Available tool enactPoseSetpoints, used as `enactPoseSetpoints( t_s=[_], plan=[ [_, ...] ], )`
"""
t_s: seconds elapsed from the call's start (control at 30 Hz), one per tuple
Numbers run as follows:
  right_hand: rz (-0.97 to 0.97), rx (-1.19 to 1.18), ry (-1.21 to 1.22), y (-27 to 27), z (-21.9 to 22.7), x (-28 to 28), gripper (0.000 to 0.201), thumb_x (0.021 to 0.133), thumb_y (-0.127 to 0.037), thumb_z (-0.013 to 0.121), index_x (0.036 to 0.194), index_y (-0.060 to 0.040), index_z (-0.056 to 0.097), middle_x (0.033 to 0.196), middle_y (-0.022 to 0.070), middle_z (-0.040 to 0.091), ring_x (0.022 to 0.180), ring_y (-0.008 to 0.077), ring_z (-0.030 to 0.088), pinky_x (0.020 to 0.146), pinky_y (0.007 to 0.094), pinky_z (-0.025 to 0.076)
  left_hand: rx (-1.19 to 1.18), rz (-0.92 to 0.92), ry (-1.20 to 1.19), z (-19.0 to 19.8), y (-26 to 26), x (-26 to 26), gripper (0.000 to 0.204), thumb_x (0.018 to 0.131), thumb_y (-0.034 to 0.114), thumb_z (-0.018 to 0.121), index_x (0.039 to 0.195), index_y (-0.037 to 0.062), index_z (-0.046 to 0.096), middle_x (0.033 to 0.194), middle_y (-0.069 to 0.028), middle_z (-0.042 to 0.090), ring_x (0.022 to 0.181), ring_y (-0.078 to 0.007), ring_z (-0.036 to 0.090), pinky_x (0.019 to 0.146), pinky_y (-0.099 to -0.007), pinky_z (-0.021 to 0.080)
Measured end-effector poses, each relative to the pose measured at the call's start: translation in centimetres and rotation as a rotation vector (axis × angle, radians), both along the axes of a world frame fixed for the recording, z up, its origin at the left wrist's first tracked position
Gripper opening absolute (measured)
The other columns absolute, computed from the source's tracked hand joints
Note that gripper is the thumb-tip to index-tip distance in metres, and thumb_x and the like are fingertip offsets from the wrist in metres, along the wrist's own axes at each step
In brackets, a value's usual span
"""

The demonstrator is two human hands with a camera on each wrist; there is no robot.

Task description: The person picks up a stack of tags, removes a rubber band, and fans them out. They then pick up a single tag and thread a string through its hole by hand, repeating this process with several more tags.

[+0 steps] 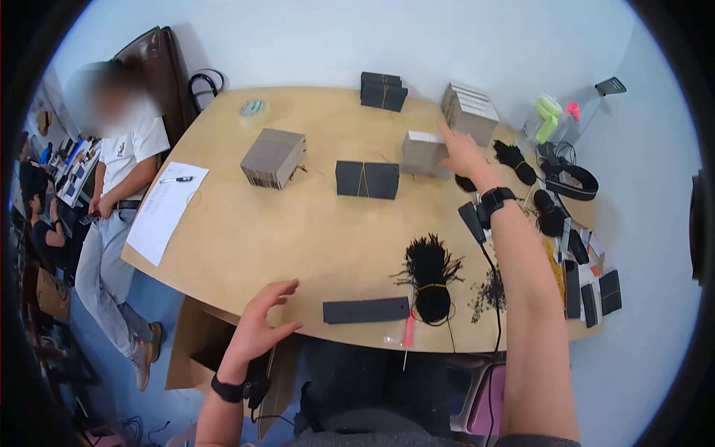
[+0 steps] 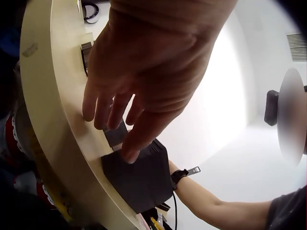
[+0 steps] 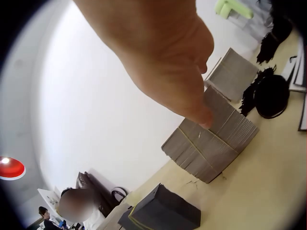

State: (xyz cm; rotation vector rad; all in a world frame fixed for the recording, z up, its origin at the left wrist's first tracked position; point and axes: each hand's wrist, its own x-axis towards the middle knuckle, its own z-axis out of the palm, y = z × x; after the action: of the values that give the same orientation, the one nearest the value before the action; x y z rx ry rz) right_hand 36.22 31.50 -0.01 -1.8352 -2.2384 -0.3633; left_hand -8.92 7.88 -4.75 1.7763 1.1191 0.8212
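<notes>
My right hand (image 1: 465, 158) reaches to the right end of a pale grey stack of cards (image 1: 423, 153) bound with thin bands. Its index finger is extended, and in the right wrist view the thumb overlaps the side of the stack (image 3: 204, 143), which stands on the table. My other fingers are mostly hidden there. My left hand (image 1: 261, 316), fingers spread and slightly bent, hovers at the front table edge with nothing in it. Just right of it lies a long dark bundle of cards (image 1: 365, 310), seen large as a dark block (image 2: 139, 179) in the left wrist view.
A banded dark bundle (image 1: 367, 179) stands mid-table, a grey stack (image 1: 273, 158) to its left. At the back are more dark bundles (image 1: 383, 92) and grey stacks (image 1: 469, 112). Black cord bundles (image 1: 432, 287) lie right. A seated person (image 1: 123, 171) is beside paper (image 1: 165, 212).
</notes>
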Motion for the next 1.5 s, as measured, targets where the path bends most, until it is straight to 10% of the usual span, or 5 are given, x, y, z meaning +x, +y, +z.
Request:
enactPoseSetpoints(
  t_s=[0.43, 0.67, 0.87, 1.1, 1.5],
  plan=[
    [-0.073, 0.057, -0.001, -5.5, 2.9, -2.3, 0.035, 0.072, -0.011, 0.079, 0.104, -0.0092, 0.065, 0.099, 0.0113, 0.065, 0.098, 0.0319, 0.062, 0.083, 0.0424, 0.052, 0.306, 0.115, 0.000, 5.9, 2.4, 0.9, 0.032, 0.077, -0.006, 0.069, 0.108, 0.0010, 0.068, 0.110, -0.0086, 0.066, 0.103, -0.0181, 0.061, 0.088, -0.0309, 0.049],
    [0.343, 0.336, -0.197, -17.0, 12.2, -11.5, 0.029, 0.072, -0.003, 0.060, 0.100, -0.0092, 0.063, 0.098, 0.0070, 0.064, 0.098, 0.0270, 0.061, 0.080, 0.0375, 0.052, 0.348, -0.023, -0.085, 8.7, 6.9, 7.1, 0.101, 0.076, 0.046, 0.082, 0.147, -0.0066, 0.032, 0.144, -0.0282, 0.039, 0.136, -0.0379, 0.039, 0.113, -0.0433, 0.033],
    [0.515, 0.319, -0.179, -22.6, 13.8, -17.5, 0.027, 0.071, -0.004, 0.062, 0.098, -0.0060, 0.064, 0.103, 0.0084, 0.064, 0.104, 0.0276, 0.061, 0.087, 0.0388, 0.052, -0.039, -0.300, -0.074, 9.7, 6.0, 8.0, 0.100, 0.078, 0.038, 0.083, 0.150, -0.0053, 0.029, 0.145, -0.0219, 0.041, 0.134, -0.0304, 0.042, 0.111, -0.0376, 0.035],
    [0.383, 0.316, 0.603, -24.7, 10.8, -17.8, 0.021, 0.079, -0.003, 0.076, 0.095, -0.0037, 0.063, 0.089, 0.0104, 0.060, 0.081, 0.0248, 0.062, 0.070, 0.0339, 0.051, -0.615, -0.262, -0.879, 7.9, 2.5, 5.4, 0.057, 0.089, 0.036, 0.071, 0.135, 0.0072, 0.053, 0.123, -0.0031, 0.059, 0.110, -0.0132, 0.054, 0.093, -0.0326, 0.043],
    [0.478, 0.014, 0.961, -24.0, 6.4, -17.7, 0.013, 0.081, -0.001, 0.069, 0.084, -0.0027, 0.056, 0.068, 0.0044, 0.054, 0.054, 0.0139, 0.054, 0.050, 0.0277, 0.042, -0.562, -0.288, -0.820, 7.3, 2.1, 6.4, 0.061, 0.088, 0.032, 0.071, 0.138, 0.0040, 0.048, 0.127, -0.0039, 0.056, 0.117, -0.0164, 0.052, 0.099, -0.0354, 0.042]
  ],
)
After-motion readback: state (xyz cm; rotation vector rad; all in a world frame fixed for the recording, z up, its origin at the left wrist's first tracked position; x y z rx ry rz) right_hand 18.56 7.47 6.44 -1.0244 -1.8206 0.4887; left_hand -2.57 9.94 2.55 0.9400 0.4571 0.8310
